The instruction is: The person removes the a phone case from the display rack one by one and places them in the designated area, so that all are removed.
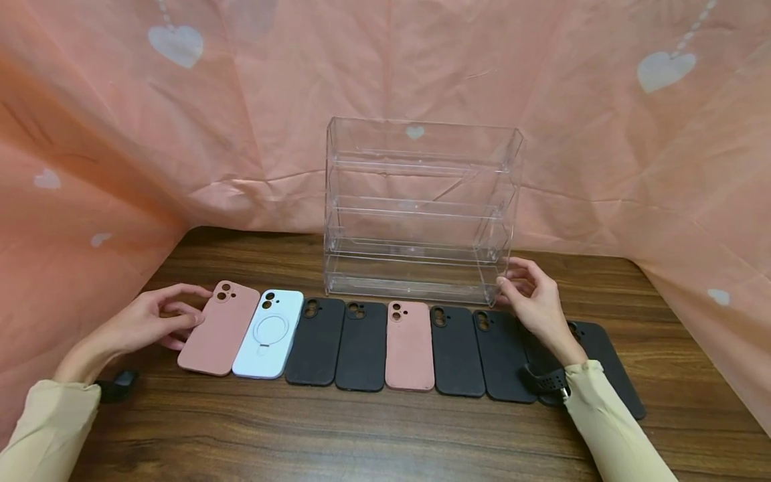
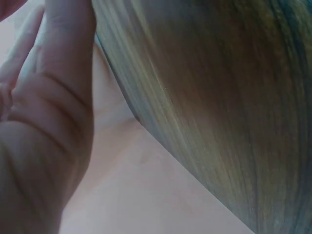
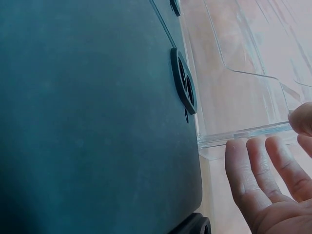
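A row of phone cases lies on the wooden table. At its left end, my left hand (image 1: 153, 318) touches the left edge of a pink phone case (image 1: 221, 328) with loosely spread fingers. Beside that case is a white one with a ring (image 1: 267, 338). Behind the row stands a clear tiered display rack (image 1: 415, 268). My right hand (image 1: 535, 301) is at the rack's lower right corner; in the right wrist view its fingers (image 3: 261, 168) are fairly straight and the thumb touches the rack's edge. A black case (image 3: 97, 117) fills the left of that view.
Several black cases (image 1: 315, 341) and another pink case (image 1: 409, 348) continue the row. My right forearm and watch strap (image 1: 545, 380) partly cover the black cases at the right end. Pink cloth with hearts (image 1: 271, 134) encloses the back and sides of the table (image 1: 301, 435).
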`<act>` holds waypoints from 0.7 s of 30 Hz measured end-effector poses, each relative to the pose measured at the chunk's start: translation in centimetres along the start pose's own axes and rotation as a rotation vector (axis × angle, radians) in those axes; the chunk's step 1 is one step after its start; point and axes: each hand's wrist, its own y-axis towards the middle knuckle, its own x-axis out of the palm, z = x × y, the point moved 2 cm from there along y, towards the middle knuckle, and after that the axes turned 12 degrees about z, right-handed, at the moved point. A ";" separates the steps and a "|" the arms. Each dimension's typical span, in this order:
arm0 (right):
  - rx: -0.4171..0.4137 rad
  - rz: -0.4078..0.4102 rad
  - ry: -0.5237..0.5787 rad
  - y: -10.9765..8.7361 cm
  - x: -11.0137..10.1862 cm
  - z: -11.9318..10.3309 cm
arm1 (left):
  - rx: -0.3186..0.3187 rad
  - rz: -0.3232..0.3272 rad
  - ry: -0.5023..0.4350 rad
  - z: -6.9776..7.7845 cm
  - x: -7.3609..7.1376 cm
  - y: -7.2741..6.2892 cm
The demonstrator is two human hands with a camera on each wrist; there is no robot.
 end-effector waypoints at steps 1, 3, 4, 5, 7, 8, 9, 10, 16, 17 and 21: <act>0.000 0.001 -0.001 0.0 0.0 0.0 | -0.011 -0.009 0.003 0.0 0.0 0.0; 0.002 0.002 -0.002 0.0 0.0 0.0 | -0.033 -0.031 0.012 -0.1 0.1 0.1; 0.002 0.002 -0.004 0.0 0.0 0.0 | -0.041 -0.043 0.015 -0.2 0.1 0.1; 0.004 0.001 -0.002 0.0 0.0 -0.1 | -0.051 -0.053 0.019 -0.2 0.2 0.1; 0.007 0.000 -0.001 0.0 0.0 -0.1 | -0.066 -0.061 0.023 -0.3 0.3 0.1; 0.008 0.000 0.000 0.0 0.0 -0.1 | -0.070 -0.063 0.024 -0.3 0.4 0.1; 0.008 0.000 0.000 0.0 0.0 -0.1 | -0.074 -0.065 0.025 -0.3 0.4 0.1; 0.007 0.001 0.000 -0.1 0.0 -0.1 | -0.075 -0.065 0.028 -0.3 0.5 0.1; 0.001 0.003 0.003 -0.1 0.0 -0.1 | -0.054 -0.049 0.090 -0.3 0.8 0.1; 0.002 0.003 0.007 0.0 0.0 -0.1 | -0.048 -0.042 0.109 -0.3 0.9 0.2; 0.011 0.003 0.019 0.0 0.1 -0.2 | -0.017 -0.024 0.165 -0.5 1.2 0.4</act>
